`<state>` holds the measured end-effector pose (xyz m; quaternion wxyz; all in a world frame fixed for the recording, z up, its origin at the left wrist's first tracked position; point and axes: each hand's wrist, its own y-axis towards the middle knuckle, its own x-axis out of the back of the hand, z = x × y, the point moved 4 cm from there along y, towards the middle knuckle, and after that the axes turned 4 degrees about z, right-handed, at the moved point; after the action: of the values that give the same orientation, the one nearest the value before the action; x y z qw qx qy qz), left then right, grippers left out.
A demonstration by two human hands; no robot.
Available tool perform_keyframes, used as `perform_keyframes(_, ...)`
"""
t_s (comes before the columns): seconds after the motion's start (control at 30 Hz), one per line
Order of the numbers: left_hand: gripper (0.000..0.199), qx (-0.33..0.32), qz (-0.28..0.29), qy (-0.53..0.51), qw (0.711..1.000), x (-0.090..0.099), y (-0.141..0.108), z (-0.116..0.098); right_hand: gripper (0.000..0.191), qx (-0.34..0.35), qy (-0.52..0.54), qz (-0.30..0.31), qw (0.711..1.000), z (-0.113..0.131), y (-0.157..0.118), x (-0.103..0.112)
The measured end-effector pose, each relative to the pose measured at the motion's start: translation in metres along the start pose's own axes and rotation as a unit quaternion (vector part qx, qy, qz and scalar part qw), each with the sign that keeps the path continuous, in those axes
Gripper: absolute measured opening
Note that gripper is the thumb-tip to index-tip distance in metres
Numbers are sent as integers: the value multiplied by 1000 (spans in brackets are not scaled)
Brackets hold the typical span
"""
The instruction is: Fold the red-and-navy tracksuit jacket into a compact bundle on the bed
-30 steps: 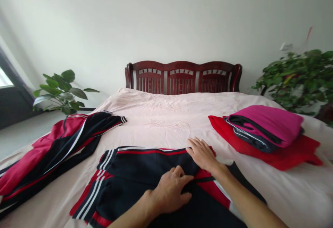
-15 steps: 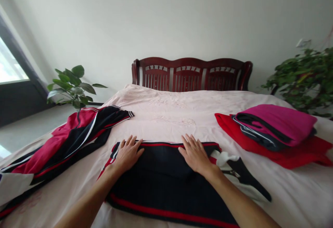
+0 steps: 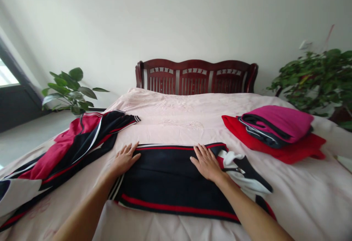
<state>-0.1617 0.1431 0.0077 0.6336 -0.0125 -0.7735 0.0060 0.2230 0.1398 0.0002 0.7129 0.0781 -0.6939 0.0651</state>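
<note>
A navy jacket with red and white trim (image 3: 167, 176) lies partly folded before me, its zip and white-and-navy part bunched at the right end. Flat on its left edge rests my left hand (image 3: 125, 159), fingers stretched out, partly hiding the striped cuff or hem. My right hand (image 3: 206, 162) lies with spread fingers on the upper right of the jacket, beside the bunched white cloth (image 3: 232, 158). Neither hand grips anything. To the left, a second jacket in red, navy and white (image 3: 74, 145) is laid out at a slant.
A pile of folded clothes (image 3: 277, 123), magenta on top and red beneath, sits to the right on the pink bedsheet (image 3: 176, 123). Behind stands a dark wooden headboard (image 3: 192, 76). Leafy plants flank the bed at left (image 3: 68, 90) and right (image 3: 316, 77).
My left hand has slid to the left and the jacket's left end now lies flatter, its striped edge showing. My right hand stays on the upper right part. The view has shifted slightly.
</note>
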Motion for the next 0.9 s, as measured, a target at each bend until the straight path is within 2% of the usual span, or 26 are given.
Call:
perform_keyframes(0.17, 49, -72, 10, 73, 995, -19, -5, 34, 73, -48, -2, 9, 999, -4, -5, -2)
perform_keyframes(0.23, 52, -65, 6, 79, 995, -26, -6, 46, 72, -73, 0, 15, 997, -10, -11, -1)
perform_keyframes(0.33, 58, -21, -11, 48, 999, -33, -5, 57, 69, -107, -1, 6, 994, -22, -23, 0)
perform_keyframes(0.53, 58, -9, -32, 17, 999, -41, 0, 64, 62, -119, -7, 6, 993, -37, -37, 15)
perform_keyframes(0.63, 59, -4, -30, 14, 999, -43, 2, 66, 49, -136, -16, -35, 990, -46, -32, 34)
perform_keyframes(0.73, 61, 7, -28, 10, 1000, -44, 2, 68, 46, -137, -23, -64, 988, -59, -22, 43)
perform_keyframes(0.8, 61, 1, -33, 8, 999, -44, 3, 69, 51, -137, -16, -42, 990, -69, -16, 38)
perform_keyframes(0.9, 59, -20, -26, 20, 999, -44, 3, 68, 60, -165, 6, 24, 986, -87, -11, 21)
